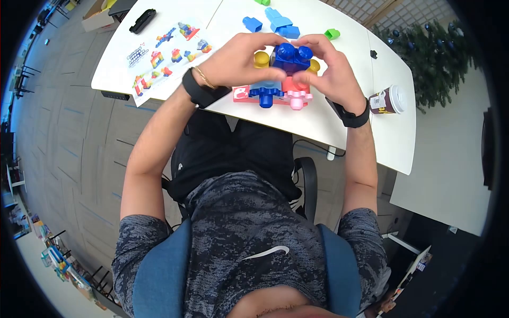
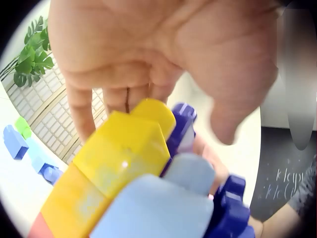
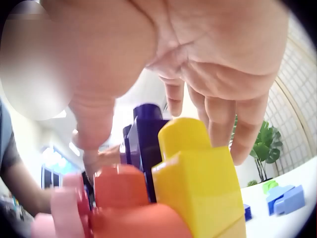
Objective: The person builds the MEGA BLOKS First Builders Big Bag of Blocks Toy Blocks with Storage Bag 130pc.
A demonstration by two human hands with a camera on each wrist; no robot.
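A dark blue block (image 1: 291, 59) with rounded studs sits on top of a toy built of big plastic bricks. My left hand (image 1: 241, 61) arches over its left side and my right hand (image 1: 335, 71) over its right. Both thumbs are on the near side, the other fingers on the far side. In the wrist views, gaps show between the thumbs and the block. Yellow bricks (image 2: 124, 148) flank it. In front are a light blue brick (image 2: 158, 210), a red brick (image 3: 121, 186), a dark blue gear-shaped piece (image 1: 266, 96) and a pink one (image 1: 298, 99).
Loose light blue bricks (image 1: 281, 24) and a green brick (image 1: 332, 34) lie farther back on the white table (image 1: 344, 138). A picture sheet (image 1: 167, 58) and a black object (image 1: 142, 21) are at the left, a lidded paper cup (image 1: 387, 99) at the right edge.
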